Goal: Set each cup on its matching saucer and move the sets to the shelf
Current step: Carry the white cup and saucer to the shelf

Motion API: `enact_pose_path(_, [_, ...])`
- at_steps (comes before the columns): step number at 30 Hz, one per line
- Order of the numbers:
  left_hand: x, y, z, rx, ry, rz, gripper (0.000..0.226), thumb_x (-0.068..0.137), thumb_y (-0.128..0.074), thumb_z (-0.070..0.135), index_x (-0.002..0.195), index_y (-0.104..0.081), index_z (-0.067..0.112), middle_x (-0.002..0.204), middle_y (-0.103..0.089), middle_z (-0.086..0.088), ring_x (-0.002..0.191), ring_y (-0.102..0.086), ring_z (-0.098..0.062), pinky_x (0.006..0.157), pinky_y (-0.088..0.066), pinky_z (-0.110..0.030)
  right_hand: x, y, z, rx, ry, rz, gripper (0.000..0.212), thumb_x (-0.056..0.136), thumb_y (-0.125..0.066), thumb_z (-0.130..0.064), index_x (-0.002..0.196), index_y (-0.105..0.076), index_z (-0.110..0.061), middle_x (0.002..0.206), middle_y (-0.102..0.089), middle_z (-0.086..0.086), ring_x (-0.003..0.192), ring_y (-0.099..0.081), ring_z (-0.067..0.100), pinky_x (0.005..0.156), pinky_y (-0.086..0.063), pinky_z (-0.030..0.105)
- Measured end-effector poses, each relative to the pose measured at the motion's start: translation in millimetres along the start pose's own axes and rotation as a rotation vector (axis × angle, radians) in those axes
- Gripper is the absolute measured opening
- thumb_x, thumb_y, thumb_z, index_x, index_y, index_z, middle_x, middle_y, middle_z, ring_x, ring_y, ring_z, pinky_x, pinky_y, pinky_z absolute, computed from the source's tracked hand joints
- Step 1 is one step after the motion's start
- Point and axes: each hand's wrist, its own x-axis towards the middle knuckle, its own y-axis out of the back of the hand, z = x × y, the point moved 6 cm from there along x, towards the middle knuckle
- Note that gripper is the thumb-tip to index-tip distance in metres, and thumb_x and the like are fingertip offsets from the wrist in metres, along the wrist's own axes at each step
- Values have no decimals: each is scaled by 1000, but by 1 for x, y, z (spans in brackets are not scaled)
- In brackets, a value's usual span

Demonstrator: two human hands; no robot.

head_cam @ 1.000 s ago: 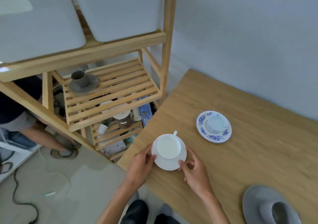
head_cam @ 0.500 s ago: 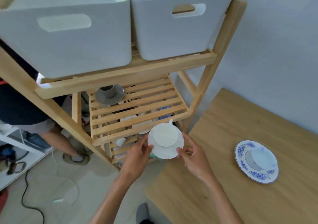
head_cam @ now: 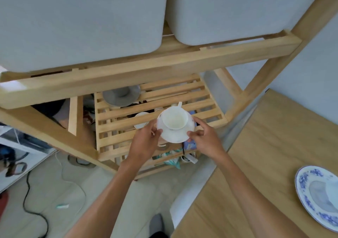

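Note:
A white cup (head_cam: 174, 119) sits on a white saucer (head_cam: 175, 135), and both hang in the air over the front of the slatted wooden shelf (head_cam: 128, 135). My left hand (head_cam: 144, 142) grips the saucer's left rim and my right hand (head_cam: 204, 140) grips its right rim. A grey cup and saucer set (head_cam: 121, 95) stands at the back left of that same shelf level, partly hidden by the rail above. On the wooden table (head_cam: 265, 157) at the right edge lies a blue-flowered saucer (head_cam: 309, 181) with its cup (head_cam: 323, 195), cut off by the frame.
Two big white bins (head_cam: 82, 22) fill the shelf level above, and its wooden front rail (head_cam: 146, 73) overhangs the slatted level. Lower levels hold jars and packets (head_cam: 172, 161). Cables (head_cam: 31, 204) lie on the floor at left.
Both hands have lifted the white cup and saucer off the table and carried them left over the slatted shelf. The view has swung toward the shelf.

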Motion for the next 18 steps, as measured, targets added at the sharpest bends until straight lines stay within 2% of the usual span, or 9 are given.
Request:
enact_pose_path(2, [13, -6, -6, -5, 32, -17, 37, 99, -55, 25, 136, -54, 20, 90, -68, 2, 88, -65, -20, 82, -55, -39, 15, -6, 8, -7, -22, 2, 61, 96, -68, -17, 150, -44, -32, 88, -80, 3, 88, -75, 11, 96, -56, 43])
enact_pose_path(5, [29, -12, -14, 18, 53, -14, 36, 99, -55, 24, 134, -53, 21, 91, -68, 0, 87, -65, -20, 80, -55, -38, 37, -12, 16, -19, -42, 1, 59, 95, -68, -19, 147, -46, -35, 88, -79, 1, 83, -74, 9, 87, -56, 39])
enact_pose_path(7, [40, -14, -17, 28, 41, 1, 36, 98, -55, 23, 134, -54, 22, 91, -68, 1, 87, -66, -20, 79, -56, -39, 52, -13, 16, -9, -45, -9, 59, 94, -69, -18, 146, -47, -37, 94, -78, 3, 73, -75, 4, 72, -57, 32])
enact_pose_path(10, [59, -15, -17, 81, 44, 22, 37, 100, -53, 24, 137, -52, 24, 94, -65, 4, 93, -63, -21, 80, -53, -38, 72, -11, 7, 0, -41, -28, 59, 95, -68, -14, 147, -47, -34, 87, -76, 1, 57, -69, -4, 45, -45, 14])
enact_pose_path(11, [65, -15, -16, 116, 46, 30, 37, 100, -52, 26, 137, -52, 24, 98, -66, 3, 94, -63, -22, 81, -53, -39, 78, -10, 3, -14, -32, -34, 60, 95, -68, -14, 147, -46, -34, 87, -77, 1, 56, -68, -4, 43, -43, 13])
enact_pose_path(14, [83, -14, -10, 214, 7, 73, 33, 101, -49, 28, 132, -54, 21, 107, -69, -3, 91, -61, -22, 76, -52, -39, 96, -7, -8, -70, 5, -47, 62, 96, -67, -16, 151, -43, -33, 90, -78, 2, 62, -69, -1, 50, -46, 20])
enact_pose_path(15, [89, -15, -8, 241, -24, 79, 32, 102, -48, 28, 132, -54, 20, 107, -70, -4, 89, -61, -23, 72, -51, -37, 102, -6, -11, -91, 15, -47, 63, 97, -67, -17, 152, -42, -32, 90, -78, 3, 57, -67, -3, 50, -46, 19])
enact_pose_path(18, [107, -18, -2, 356, -113, 77, 31, 103, -44, 29, 129, -55, 16, 107, -71, -7, 90, -64, -27, 63, -44, -34, 118, 0, -20, -111, 24, -47, 64, 99, -64, -16, 155, -38, -32, 88, -76, 3, 36, -54, -6, 37, -41, 16])
